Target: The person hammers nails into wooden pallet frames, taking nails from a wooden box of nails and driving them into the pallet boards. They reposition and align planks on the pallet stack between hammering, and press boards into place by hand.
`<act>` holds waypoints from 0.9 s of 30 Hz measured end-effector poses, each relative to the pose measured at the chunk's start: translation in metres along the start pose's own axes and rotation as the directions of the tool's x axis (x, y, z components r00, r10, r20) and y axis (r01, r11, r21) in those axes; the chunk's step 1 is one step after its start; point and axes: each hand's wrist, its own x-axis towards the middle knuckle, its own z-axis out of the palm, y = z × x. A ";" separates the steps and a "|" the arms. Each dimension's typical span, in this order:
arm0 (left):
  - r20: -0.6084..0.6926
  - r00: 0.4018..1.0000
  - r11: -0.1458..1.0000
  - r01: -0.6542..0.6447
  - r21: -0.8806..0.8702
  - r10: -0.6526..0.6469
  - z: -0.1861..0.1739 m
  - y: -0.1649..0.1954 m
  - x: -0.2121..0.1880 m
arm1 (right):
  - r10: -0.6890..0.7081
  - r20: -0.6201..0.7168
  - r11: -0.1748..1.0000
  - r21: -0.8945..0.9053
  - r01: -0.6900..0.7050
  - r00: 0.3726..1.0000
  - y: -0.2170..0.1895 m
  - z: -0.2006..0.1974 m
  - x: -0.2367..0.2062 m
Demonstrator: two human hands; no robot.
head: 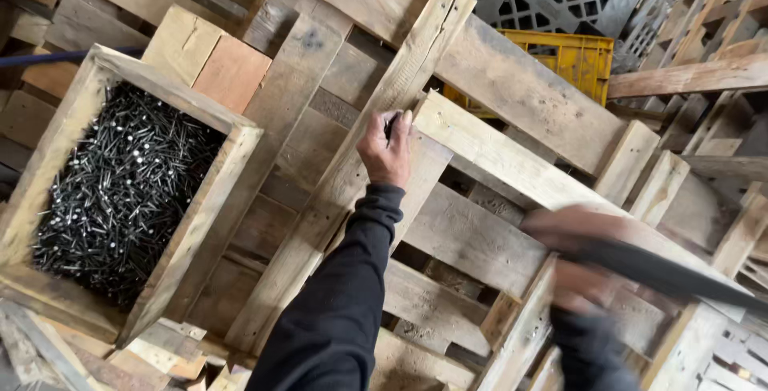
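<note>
My left hand (386, 155) pinches a dark nail (390, 125) between thumb and fingers, its tip against the slanted plank (352, 167) of the pallet. My right hand (572, 267) is blurred; its fingers wrap a dark tool (664, 271). Well to the left stands a wooden box (204, 223) full of nails.

Left hand (386, 149) raised with fingers pinched; right hand (578, 267) blurred, fisted.

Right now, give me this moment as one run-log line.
left hand: pinching nail on pallet board | right hand: blurred, gripping dark tool | nail box: left, full
</note>
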 end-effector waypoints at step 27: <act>0.513 0.694 0.479 0.720 -0.502 -0.505 -0.035 0.039 0.003 | 0.661 0.250 0.731 -0.006 -0.682 0.707 0.041 0.018 -0.090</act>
